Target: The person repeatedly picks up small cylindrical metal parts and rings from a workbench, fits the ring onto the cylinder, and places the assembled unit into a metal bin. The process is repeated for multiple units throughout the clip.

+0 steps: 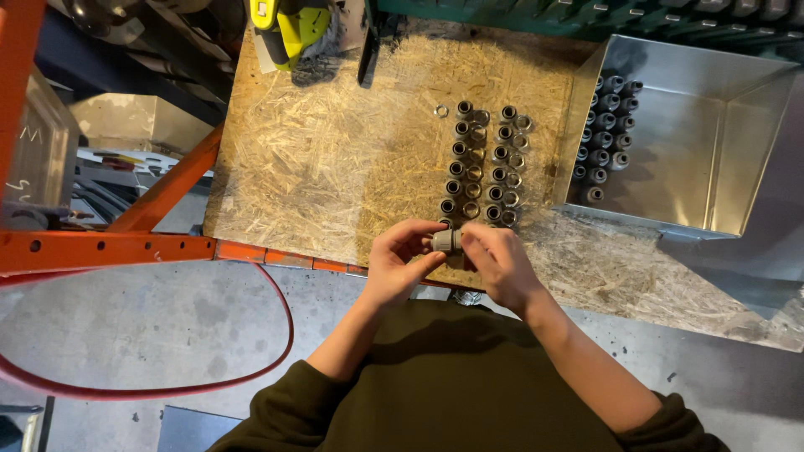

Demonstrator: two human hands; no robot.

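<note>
Grey metal fitting (445, 241) pinched between both hands (452, 259).

Strand-board bench (335, 151): fittings (481, 163), probably steel

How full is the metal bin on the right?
Mostly empty: the metal bin holds only some grey fittings at its left wall.

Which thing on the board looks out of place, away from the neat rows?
One small loose ring lies alone on the board, left of the rows of fittings, outside their columns. Nothing looks spilled or damaged.
</note>
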